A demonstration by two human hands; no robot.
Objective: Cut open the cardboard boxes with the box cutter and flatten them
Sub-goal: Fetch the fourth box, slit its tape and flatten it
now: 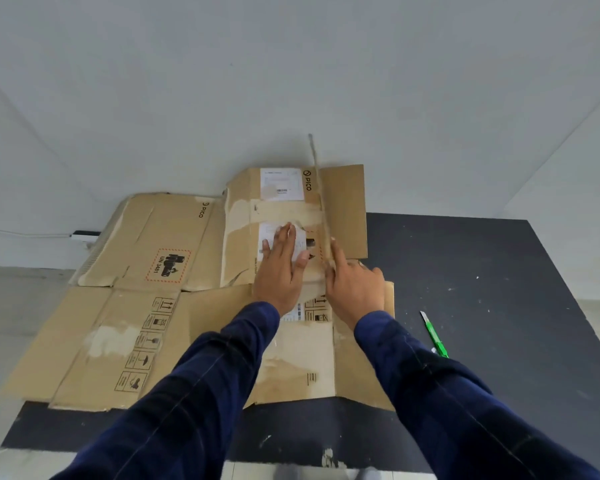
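Left hand [280, 263] flat, fingers spread, pressing top flattened box [239, 237] at far centre. Right hand [354, 289] beside at crease, index straight; grasp unclear. Box cutter [435, 336] lies right on dark mat [465, 271]. Best: press evenly along crease.

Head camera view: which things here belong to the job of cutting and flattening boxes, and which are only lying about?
Belong to the job:
- cardboard boxes, already lying flat
- green box cutter, set down on the dark mat
- left hand, pressing flat on the cardboard
- right hand, beside it on the cardboard

Only lying about:
- white power strip by the wall
- its cable
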